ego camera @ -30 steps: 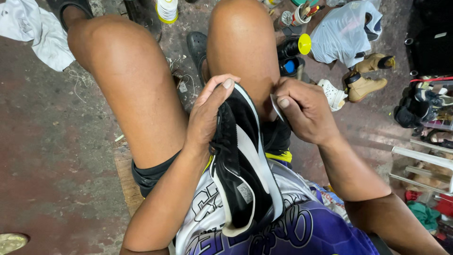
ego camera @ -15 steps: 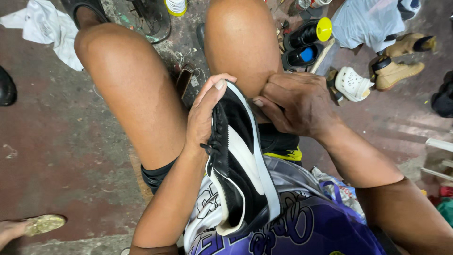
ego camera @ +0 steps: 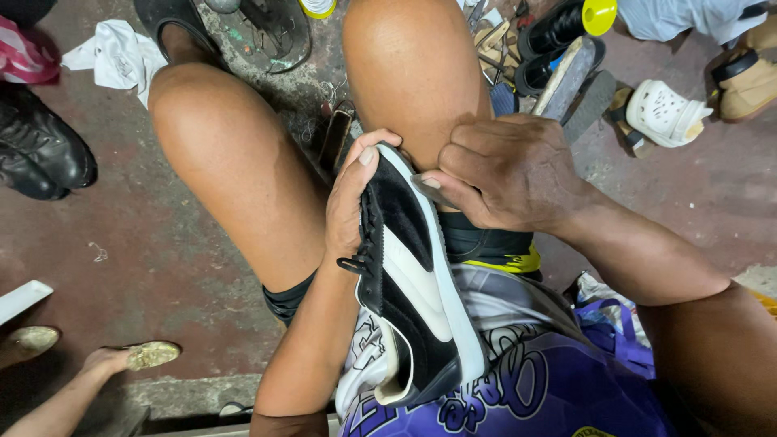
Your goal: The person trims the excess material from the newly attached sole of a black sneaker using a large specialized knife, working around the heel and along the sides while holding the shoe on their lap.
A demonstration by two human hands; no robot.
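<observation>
A black sneaker point(ego camera: 409, 283) with a white side stripe and white sole edge lies between my thighs, toe pointing away, heel against my purple shirt. My left hand point(ego camera: 350, 202) wraps the toe end and the laces from the left. My right hand point(ego camera: 506, 174) is curled by the toe's right edge, thumb and fingers pinching a small thin tool point(ego camera: 429, 188) pressed to the sole edge; what kind of tool it is, I cannot tell.
Black boots point(ego camera: 40, 154) stand at the left, a white cloth point(ego camera: 113, 57) beyond my left knee. Black shoes point(ego camera: 550, 36), a white clog point(ego camera: 668, 113), tan boots point(ego camera: 749, 77) and a yellow lid point(ego camera: 600, 14) crowd the upper right. Another person's hand point(ego camera: 113, 360) holds a worn sole lower left.
The view has shifted down and to the left, bringing the black boots and another person's hand into sight. My right hand has slid slightly along the sneaker's toe edge; the left keeps its hold.
</observation>
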